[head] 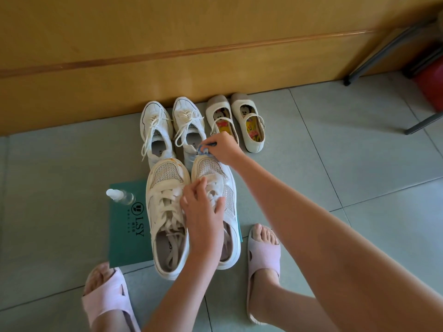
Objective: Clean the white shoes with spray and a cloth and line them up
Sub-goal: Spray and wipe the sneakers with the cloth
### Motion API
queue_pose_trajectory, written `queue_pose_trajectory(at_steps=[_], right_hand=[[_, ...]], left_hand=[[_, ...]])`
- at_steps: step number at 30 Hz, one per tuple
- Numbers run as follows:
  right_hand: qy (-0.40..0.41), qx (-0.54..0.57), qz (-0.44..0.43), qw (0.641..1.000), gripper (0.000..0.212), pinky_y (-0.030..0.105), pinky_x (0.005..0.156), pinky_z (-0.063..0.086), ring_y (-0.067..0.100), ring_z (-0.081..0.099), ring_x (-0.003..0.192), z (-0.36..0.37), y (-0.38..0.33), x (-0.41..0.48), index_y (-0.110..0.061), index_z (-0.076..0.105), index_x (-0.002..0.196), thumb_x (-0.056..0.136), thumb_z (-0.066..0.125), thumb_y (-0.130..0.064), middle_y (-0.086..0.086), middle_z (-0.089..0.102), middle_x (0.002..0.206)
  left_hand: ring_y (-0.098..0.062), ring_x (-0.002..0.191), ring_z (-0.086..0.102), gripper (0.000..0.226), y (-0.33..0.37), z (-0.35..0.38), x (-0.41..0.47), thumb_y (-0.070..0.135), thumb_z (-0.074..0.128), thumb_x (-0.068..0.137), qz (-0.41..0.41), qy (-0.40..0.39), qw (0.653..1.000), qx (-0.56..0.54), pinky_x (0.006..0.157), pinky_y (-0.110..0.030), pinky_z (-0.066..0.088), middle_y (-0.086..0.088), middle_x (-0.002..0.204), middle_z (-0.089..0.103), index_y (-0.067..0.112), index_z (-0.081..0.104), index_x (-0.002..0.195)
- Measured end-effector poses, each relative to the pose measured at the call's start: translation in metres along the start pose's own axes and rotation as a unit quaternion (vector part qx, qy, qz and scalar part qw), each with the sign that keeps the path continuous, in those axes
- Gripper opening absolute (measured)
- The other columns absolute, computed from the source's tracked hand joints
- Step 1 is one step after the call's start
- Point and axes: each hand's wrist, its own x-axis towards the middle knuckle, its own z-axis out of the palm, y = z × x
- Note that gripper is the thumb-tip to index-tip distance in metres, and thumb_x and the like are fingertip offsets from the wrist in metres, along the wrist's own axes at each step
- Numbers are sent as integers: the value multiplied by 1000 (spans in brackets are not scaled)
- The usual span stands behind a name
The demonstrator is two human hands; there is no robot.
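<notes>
Pinching a cloth (pixel 203 149) with my right hand (pixel 224 148) at a sneaker (pixel 209 167) toe, I'm pressing its laces, left hand (pixel 203 212) spread flat.

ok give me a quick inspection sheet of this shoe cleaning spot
surface: tiled floor, green card under mesh sneakers
job's things: bottle lying on card; laced sneakers, strap shoes paired by panel
clutter: nothing seen
hands: left hand presses one mesh sneaker's laces; right hand pinches cloth at its toe
cables: nothing seen
surroundings: panel, chair legs, red thing, slippers
</notes>
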Motion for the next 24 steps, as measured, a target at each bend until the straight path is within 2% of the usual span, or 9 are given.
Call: queue_pose_trajectory(at_steps=[3, 7, 9, 12, 15, 19, 22, 24], right_hand=[[-16, -15, -10, 1000, 31, 7, 42, 34, 4, 43, 54, -1, -4, 1, -4, 74, 98, 87, 47, 6, 12, 70, 93], [-1, -34, -17, 999, 31, 3, 44, 35, 1, 45, 57, -7, 0, -7, -5, 72, 104, 89, 47, 4, 4, 67, 90], [15, -29, -1, 999, 30, 4, 45, 35, 0, 44, 56, -13, 11, -12, -6, 72, 105, 89, 48, 3, 7, 69, 94], [30, -18, 39, 999, 29, 6, 46, 36, 0, 44, 57, -16, 26, -20, -10, 72, 107, 90, 50, 0, 2, 63, 85], [58, 33, 14, 998, 24, 3, 49, 40, 2, 51, 60, -10, 24, -24, -6, 73, 101, 89, 53, 1, 7, 69, 90], [28, 52, -22, 998, 15, 15, 59, 52, 8, 60, 59, -7, 9, -17, -1, 73, 96, 89, 61, -6, 12, 72, 92], [1, 21, -30, 999, 15, 22, 69, 53, 12, 61, 72, -6, 1, -8, -3, 73, 96, 88, 62, -7, 8, 72, 98], [-6, -1, -22, 1000, 17, 14, 65, 48, 10, 58, 78, -3, 0, -2, -4, 74, 97, 89, 58, -4, 7, 71, 102]], left_hand=[[-30, 118, 44, 51, 1, 0, 0, 28, 69, 83, -4, 0, 1000, 5, 88, -39, 48, -5, 126, 47, 14, 52, 128], [-31, 115, 46, 50, 1, 1, -1, 25, 71, 81, 3, 11, 1000, 7, 89, -42, 49, -7, 125, 48, 12, 53, 126], [-31, 114, 47, 51, 0, 2, 0, 24, 72, 80, 9, 17, 1000, 7, 93, -44, 48, -9, 124, 50, 10, 54, 126], [-29, 116, 48, 52, -1, 2, 0, 24, 72, 80, 6, 20, 1000, 8, 97, -40, 44, -10, 124, 51, 9, 55, 126], [-29, 115, 49, 52, 0, 2, 0, 22, 73, 79, 9, 26, 1000, 1, 98, -35, 42, -10, 122, 51, 8, 56, 125], [-29, 118, 47, 52, 0, 3, 0, 23, 72, 80, 5, 21, 1000, 0, 96, -35, 43, -8, 125, 50, 9, 54, 127], [-30, 117, 48, 52, -1, 4, 0, 24, 73, 80, 8, 24, 1000, 3, 93, -39, 46, -8, 125, 51, 10, 54, 126], [-31, 116, 48, 52, -1, 4, 0, 23, 73, 79, 10, 28, 1000, 1, 91, -40, 48, -8, 123, 51, 9, 55, 126]])
